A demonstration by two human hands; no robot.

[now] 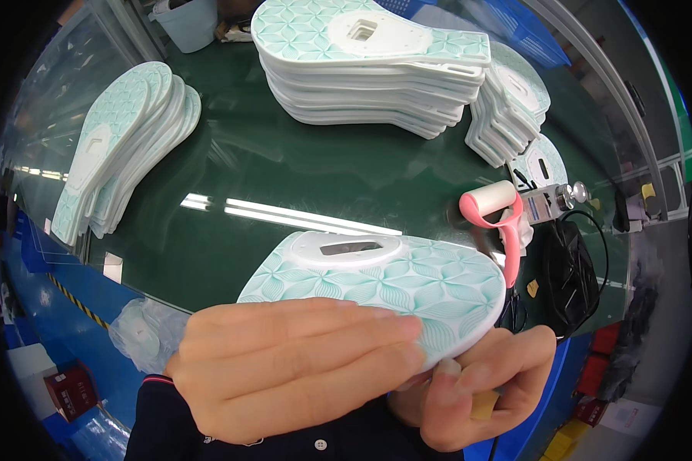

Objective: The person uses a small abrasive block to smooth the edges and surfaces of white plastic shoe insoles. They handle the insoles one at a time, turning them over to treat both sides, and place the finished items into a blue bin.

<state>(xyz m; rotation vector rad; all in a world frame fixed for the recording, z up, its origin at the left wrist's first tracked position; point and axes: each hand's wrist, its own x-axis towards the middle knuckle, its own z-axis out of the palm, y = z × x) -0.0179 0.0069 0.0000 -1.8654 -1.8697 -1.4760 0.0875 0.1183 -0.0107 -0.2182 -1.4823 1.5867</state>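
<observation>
Head view, looking down over a dark green table (284, 169). The left hand (300, 369) lies flat, fingers extended and close together, across the near edge of a mint-patterned white plate (392, 280) shaped like a shoe sole, pressing it from above. The right hand (484, 384) curls beneath the plate's lower right edge, its fingers bent around the rim, with a small tan piece (484, 405) showing between them; both hands thus grasp the plate. The plate's long axis runs left to right, patterned face upward and tilted toward the camera, its slotted white panel on the far side. It is held above the table's near edge, projecting beyond the fingers away from the person. Similar plates stand in a fanned row (123, 138) at left and in stacks (377, 77) at the far side. A pink-handled lint roller (496, 207) lies just right of the held plate.
</observation>
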